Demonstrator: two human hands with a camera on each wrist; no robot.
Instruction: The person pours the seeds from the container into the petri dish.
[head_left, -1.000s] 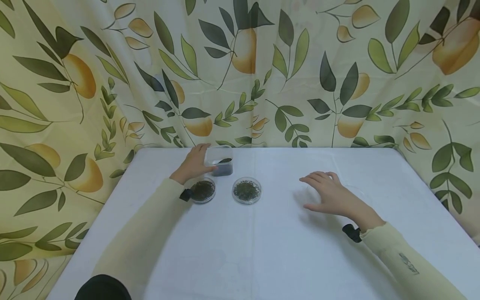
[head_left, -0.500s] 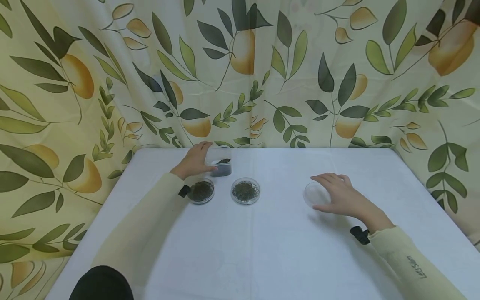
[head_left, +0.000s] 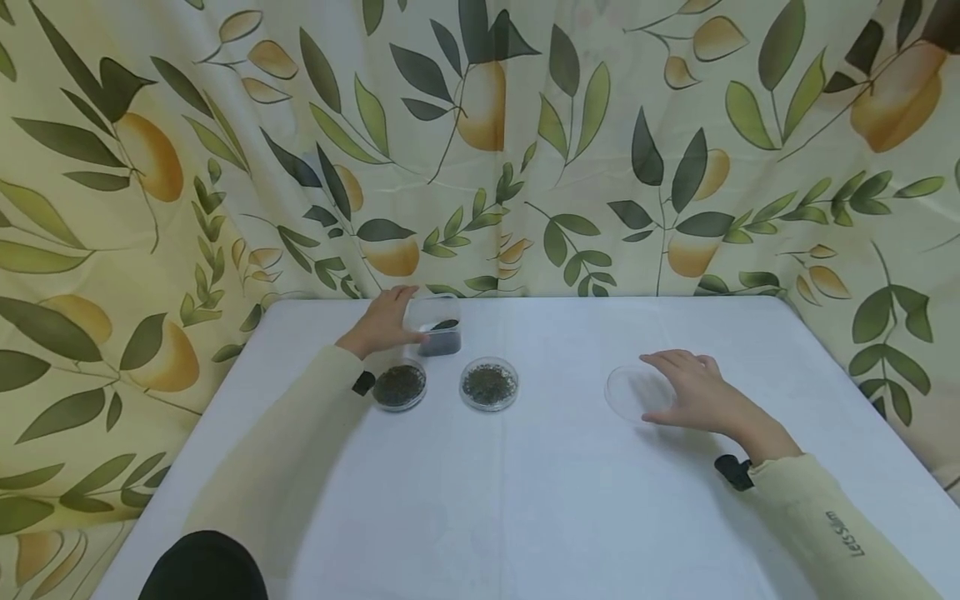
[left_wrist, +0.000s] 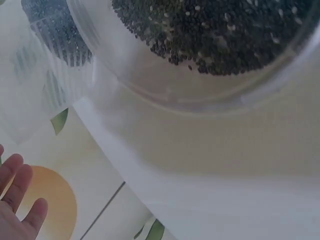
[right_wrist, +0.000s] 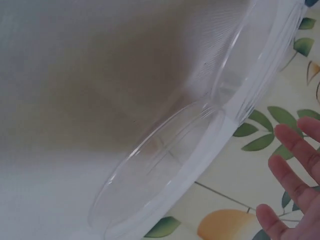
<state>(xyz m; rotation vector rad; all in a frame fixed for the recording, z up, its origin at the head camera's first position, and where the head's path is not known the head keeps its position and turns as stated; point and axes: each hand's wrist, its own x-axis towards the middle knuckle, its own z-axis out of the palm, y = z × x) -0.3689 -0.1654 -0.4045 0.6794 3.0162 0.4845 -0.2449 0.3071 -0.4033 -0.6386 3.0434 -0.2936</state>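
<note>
My left hand (head_left: 381, 321) is at the left side of a clear plastic container (head_left: 444, 342) with dark contents, thumb at its front corner, fingers extended toward the back. In the left wrist view those fingers (left_wrist: 19, 185) are spread below the container (left_wrist: 42, 95). Two petri dishes hold dark grains: one (head_left: 400, 386) by my left wrist, another (head_left: 489, 383) to its right. My right hand (head_left: 693, 396) hovers with thumb and fingers parted at the right edge of a clear round dish (head_left: 628, 393). A second clear dish (right_wrist: 250, 55) shows in the right wrist view.
A white cloth covers the table (head_left: 480, 500). Behind it hangs a curtain (head_left: 570, 167) printed with leaves and fruit. Dark, rounded headgear or clothing (head_left: 202, 571) shows at the lower left.
My right hand has shifted to the right, and the clear round dish is now more visible beside it. My left hand has stayed at the container; the view itself has drifted slightly.
</note>
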